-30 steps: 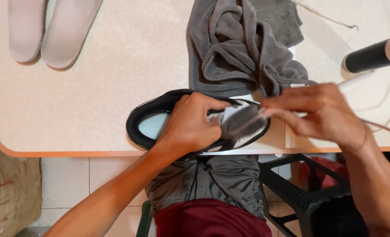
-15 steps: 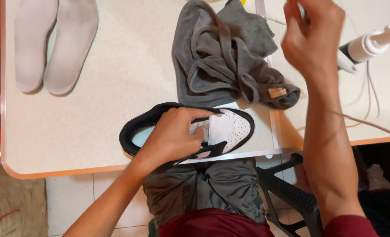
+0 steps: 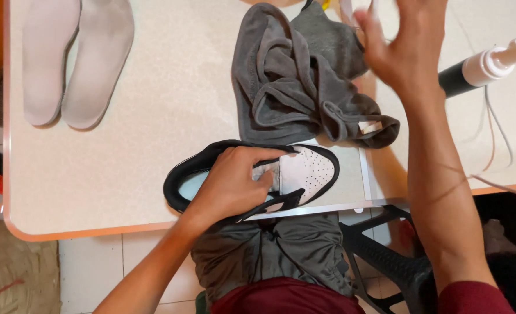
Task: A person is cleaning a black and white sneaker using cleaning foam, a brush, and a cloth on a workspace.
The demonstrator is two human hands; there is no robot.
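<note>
**One shoe pinned at the table edge, one hand raised**

A single black-and-white sneaker [image 3: 258,177] lies on its side at the near edge of the pale table [image 3: 170,99], toe pointing right, its perforated white toe box showing. The left hand [image 3: 231,186] is closed over the middle of the shoe, fingers curled across the tongue area, pressing it to the tabletop.

The right hand [image 3: 406,49] hangs in the air above the far right of the table, fingers spread wide and holding nothing; it is partly blurred. Its forearm crosses in front of the table's right part and hides some of it.

Just beyond the shoe, touching or nearly touching its toe, sits one crumpled grey cloth [image 3: 304,87]. Well apart at the far left lie two pale insoles [image 3: 77,61], side by side. At the right, one bottle with a white pump top and dark body [image 3: 484,67] lies near a thin pale cord [image 3: 499,136]. A black plastic chair [image 3: 388,261] stands below the table edge.
</note>
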